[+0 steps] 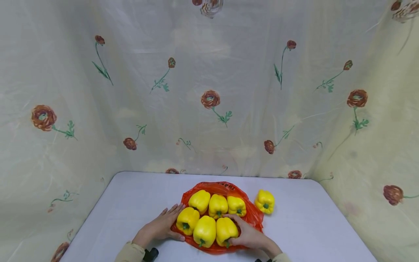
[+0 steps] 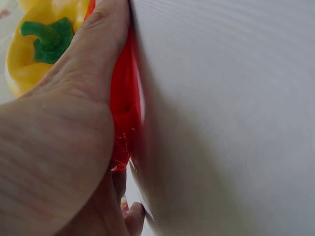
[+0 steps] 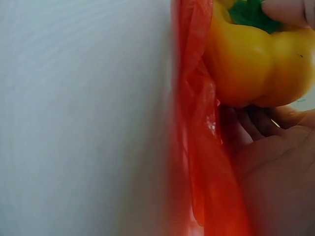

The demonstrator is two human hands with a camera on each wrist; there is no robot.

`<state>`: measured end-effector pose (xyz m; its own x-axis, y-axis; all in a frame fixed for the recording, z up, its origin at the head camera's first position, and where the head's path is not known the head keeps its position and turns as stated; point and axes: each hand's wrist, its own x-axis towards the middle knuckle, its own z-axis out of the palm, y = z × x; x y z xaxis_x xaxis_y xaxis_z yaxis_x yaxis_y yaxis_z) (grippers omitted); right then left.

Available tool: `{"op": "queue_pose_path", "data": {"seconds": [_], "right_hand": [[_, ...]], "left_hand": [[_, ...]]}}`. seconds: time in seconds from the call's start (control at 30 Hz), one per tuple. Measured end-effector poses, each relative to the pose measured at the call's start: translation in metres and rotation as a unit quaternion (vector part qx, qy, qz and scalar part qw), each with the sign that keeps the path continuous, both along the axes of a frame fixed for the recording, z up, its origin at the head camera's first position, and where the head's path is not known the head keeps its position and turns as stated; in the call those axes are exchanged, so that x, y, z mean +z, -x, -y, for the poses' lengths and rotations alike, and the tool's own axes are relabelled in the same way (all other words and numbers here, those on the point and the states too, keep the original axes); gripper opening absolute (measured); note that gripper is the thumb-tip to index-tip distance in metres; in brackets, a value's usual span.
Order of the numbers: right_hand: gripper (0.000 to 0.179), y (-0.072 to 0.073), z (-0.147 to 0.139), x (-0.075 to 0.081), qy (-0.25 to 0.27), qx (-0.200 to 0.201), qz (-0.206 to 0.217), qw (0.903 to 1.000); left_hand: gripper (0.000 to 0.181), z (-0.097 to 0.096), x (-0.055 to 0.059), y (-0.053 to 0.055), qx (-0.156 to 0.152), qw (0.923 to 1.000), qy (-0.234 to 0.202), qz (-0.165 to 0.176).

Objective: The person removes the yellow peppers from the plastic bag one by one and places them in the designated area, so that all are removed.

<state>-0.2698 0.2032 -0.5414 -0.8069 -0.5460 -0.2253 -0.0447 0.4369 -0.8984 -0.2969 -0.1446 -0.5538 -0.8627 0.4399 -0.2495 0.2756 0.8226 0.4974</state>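
Note:
Several yellow bell peppers with green stems lie on a spread red plastic bag [image 1: 253, 214], in a back row and a front row. My right hand [image 1: 250, 234] grips the front-right bell pepper [image 1: 226, 230], thumb near its stem and fingers round its far side. The right wrist view shows this pepper [image 3: 261, 64] close up, with the red bag [image 3: 197, 98] beside it. My left hand [image 1: 162, 223] rests at the bag's left edge, fingers extended, next to the front-left bell pepper [image 1: 187, 220]. In the left wrist view, that pepper [image 2: 22, 59] shows behind my thumb.
One more yellow bell pepper [image 1: 265, 201] sits off the bag, to its right on the white table [image 1: 301, 225]. Flower-printed curtains [image 1: 242, 120] hang behind the table and on both sides. A dark wrist strap [image 1: 150, 254] shows at my left sleeve.

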Motion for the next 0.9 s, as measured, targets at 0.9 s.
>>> {"op": "queue_pose_path", "data": {"seconds": [0.9], "right_hand": [[0.073, 0.003, -0.006, 0.020, 0.012, -0.031, -0.062, 0.9975]], "left_hand": [[0.112, -0.001, 0.001, 0.000, 0.004, 1.0000, 0.006, 0.005]]}}
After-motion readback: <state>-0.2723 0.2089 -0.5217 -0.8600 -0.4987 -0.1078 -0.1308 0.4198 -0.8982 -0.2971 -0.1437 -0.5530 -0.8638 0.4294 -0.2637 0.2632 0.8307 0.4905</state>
